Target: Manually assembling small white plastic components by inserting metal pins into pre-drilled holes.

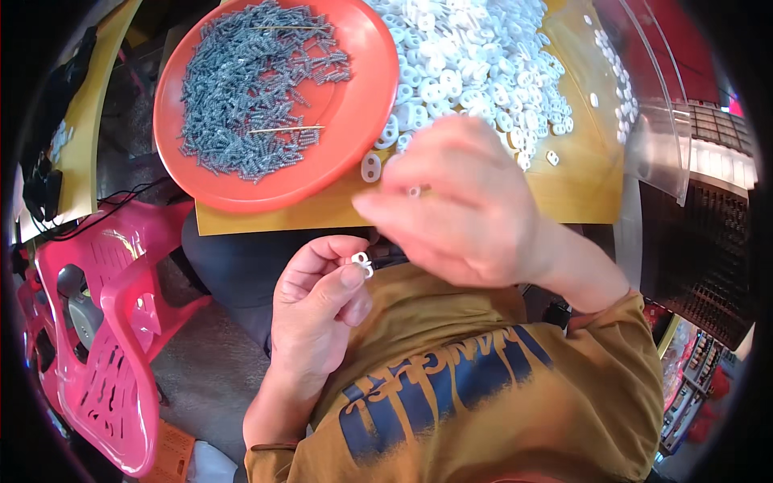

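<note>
My left hand (322,298), held low in front of my shirt, pinches a small white plastic piece with two holes (363,264) between thumb and fingertips. Above the table's front edge, my right hand (459,205) is smeared by motion. A tiny white ring-like bit (415,191) shows at its fingers; whether they grip it, I cannot tell. Just beyond that hand spreads a heap of similar white two-hole pieces (451,56), and a single white piece (370,168) lies beside the plate. The round red plate (354,121) carries a pile of small grey coil springs (241,88).
Two thin tan sticks (287,129) lie on the springs. The yellow table (564,197) ends just before my lap. At right, a clear plastic container (656,105) stands near scattered white pieces (616,80). Pink plastic chairs (121,338) are at left, with black cables (105,217) nearby.
</note>
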The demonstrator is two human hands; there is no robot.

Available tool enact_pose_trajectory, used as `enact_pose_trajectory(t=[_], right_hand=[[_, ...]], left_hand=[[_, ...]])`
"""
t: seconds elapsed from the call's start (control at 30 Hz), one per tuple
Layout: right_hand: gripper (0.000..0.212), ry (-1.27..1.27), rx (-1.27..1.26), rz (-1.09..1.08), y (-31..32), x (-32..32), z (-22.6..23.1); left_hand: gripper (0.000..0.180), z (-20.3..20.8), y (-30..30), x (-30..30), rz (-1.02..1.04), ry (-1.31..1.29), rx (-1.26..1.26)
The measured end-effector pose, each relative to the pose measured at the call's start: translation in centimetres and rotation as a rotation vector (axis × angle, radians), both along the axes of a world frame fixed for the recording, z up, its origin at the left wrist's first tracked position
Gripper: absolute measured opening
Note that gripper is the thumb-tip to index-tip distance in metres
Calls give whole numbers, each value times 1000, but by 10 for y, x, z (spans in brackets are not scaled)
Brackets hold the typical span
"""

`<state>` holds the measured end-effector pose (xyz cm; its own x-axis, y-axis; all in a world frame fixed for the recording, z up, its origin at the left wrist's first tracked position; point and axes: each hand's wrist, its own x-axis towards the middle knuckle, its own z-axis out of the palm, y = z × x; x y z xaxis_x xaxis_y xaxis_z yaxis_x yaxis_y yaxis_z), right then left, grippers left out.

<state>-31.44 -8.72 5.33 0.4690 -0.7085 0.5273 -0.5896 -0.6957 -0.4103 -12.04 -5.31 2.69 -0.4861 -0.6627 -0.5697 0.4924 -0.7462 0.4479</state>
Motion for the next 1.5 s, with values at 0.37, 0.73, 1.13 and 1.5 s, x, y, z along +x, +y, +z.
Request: enact_pose_trajectory(t=[0.37, 0.73, 1.13, 1.5], right_hand=[[13, 457, 199, -19, -69, 17, 7], [11, 473, 176, -78, -63, 12, 8], [3, 538, 224, -32, -80, 15, 9], [11, 526, 186, 116, -85, 16, 19]], left_hand=[[19, -17, 8, 14, 37, 85, 53], [18, -24, 4, 12, 19, 98, 76], [17, -27, 7, 11, 16, 119, 88], [17, -29, 7, 14, 21, 108, 92]])
